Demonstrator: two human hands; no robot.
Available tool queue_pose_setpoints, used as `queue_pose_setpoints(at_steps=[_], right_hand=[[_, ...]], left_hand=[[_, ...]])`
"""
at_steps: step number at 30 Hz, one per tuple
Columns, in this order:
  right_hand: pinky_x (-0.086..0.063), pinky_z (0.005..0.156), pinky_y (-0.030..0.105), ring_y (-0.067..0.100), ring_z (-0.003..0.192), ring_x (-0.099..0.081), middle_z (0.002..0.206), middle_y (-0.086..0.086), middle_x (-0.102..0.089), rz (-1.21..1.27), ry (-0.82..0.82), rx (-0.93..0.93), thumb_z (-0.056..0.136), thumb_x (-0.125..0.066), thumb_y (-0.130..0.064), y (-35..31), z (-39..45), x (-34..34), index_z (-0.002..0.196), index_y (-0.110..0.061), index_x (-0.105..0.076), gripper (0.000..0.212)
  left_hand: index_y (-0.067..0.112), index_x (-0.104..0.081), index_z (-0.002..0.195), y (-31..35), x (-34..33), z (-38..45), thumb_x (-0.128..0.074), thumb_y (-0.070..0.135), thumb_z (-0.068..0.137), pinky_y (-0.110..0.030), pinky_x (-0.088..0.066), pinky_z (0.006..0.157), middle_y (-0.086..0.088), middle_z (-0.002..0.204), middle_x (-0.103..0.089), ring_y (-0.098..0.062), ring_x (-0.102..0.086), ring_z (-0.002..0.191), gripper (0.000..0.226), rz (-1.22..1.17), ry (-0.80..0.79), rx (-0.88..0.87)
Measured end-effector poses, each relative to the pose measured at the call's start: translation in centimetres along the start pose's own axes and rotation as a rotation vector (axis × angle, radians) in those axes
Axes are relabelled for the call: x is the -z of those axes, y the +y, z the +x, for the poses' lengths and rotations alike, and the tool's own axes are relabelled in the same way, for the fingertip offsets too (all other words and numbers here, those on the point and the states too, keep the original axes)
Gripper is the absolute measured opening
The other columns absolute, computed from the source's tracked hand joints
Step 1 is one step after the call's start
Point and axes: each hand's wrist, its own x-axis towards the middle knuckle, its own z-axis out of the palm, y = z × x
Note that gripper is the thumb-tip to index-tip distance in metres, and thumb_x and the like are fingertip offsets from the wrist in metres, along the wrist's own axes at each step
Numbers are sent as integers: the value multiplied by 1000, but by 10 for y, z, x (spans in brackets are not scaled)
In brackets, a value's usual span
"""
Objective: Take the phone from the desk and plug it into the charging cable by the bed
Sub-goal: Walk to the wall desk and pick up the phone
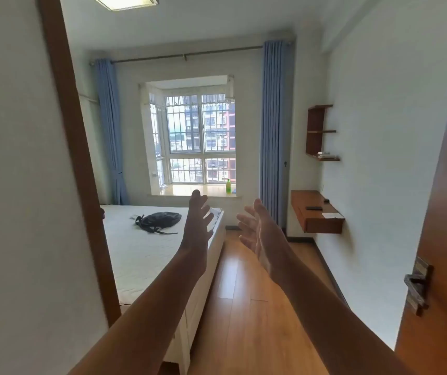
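I stand in a bedroom doorway with both arms stretched forward. My left hand (197, 220) and my right hand (256, 226) are empty, fingers spread, palms facing each other. A dark flat phone (313, 208) lies on the wall-mounted wooden desk (325, 226) at the right, well beyond my right hand. The bed (141, 250) with a white mattress fills the left side of the room. No charging cable is visible from here.
A black bag (160, 220) lies on the bed. White paper (332, 215) and a small dark object (326, 201) sit on the desk. Wooden shelves (321, 131) hang above it. An open door (444, 239) stands at right, its frame (81, 158) at left. Wood floor (244, 307) runs between bed and wall.
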Motion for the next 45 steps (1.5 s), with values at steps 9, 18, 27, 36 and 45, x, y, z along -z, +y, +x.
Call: queue_pose_setpoints(at_steps=[9,18,27,36,45], right_hand=[[-29,112,45,27,139,-36,153,10,-37,20,1,-14,93,-28,-59,16,57,26,148,-16,-30,70],[-30,108,40,24,138,-37,152,7,-39,68,-14,-9,90,-30,-64,39,161,68,148,-20,-30,73],[-33,106,41,24,133,-41,148,8,-45,121,-36,-62,92,-32,-62,73,245,95,141,-21,-40,64],[-34,109,43,21,131,-43,148,5,-44,89,-23,-77,92,-34,-62,107,336,82,146,-21,-35,67],[-34,103,37,16,125,-44,142,3,-48,19,57,-61,93,-30,-63,136,441,64,135,-25,-45,58]], left_hand=[[17,-50,140,-22,-26,52,-28,51,103,-45,-34,108,-11,152,-47,-27,-47,136,55,-47,52,17],[22,-45,145,-51,-61,145,-26,56,102,-49,-29,113,-7,156,-41,-28,-43,139,58,15,65,25],[21,-47,143,-93,-71,214,-31,56,101,-46,-31,111,-8,155,-43,-27,-45,137,58,4,112,84],[17,-47,142,-124,-41,309,-31,53,102,-44,-34,108,-8,150,-48,-25,-50,132,56,-10,162,81],[19,-50,141,-160,-11,436,-29,56,101,-44,-38,104,-9,146,-53,-26,-53,129,58,-97,29,164]])
